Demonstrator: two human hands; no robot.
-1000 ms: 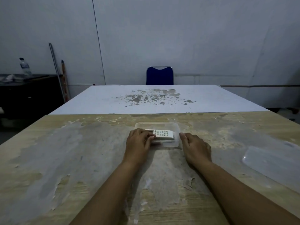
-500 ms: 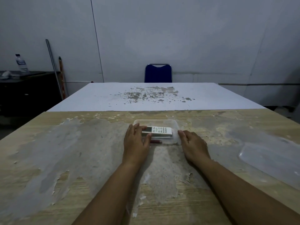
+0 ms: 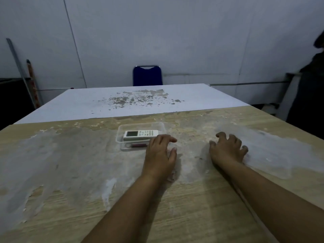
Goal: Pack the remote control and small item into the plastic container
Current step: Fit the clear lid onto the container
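A clear plastic container [image 3: 121, 137] sits on the worn wooden table [image 3: 70, 172]. Inside it a white remote control [image 3: 141, 134] lies lengthwise, screen end to the left. A small dark red item [image 3: 139, 145] lies in front of the remote, also inside. My left hand [image 3: 160, 153] rests palm down at the container's near right corner, fingers apart and holding nothing. My right hand [image 3: 228, 149] is further right on the table, fingers spread and curled. Its fingertips are at the left edge of a pale translucent lid [image 3: 277, 155], which is blurred.
A white board [image 3: 133, 100] with a patch of flaked paint covers the table's far half. A blue chair [image 3: 147, 76] stands behind it against the wall. Poles [image 3: 30, 79] lean at the far left. A dark shape [image 3: 308, 95] stands at the right edge.
My left hand let go of the remote's left end and now sits at the container's right corner. My right hand slid from the container rightward to the lid. The view swung right.
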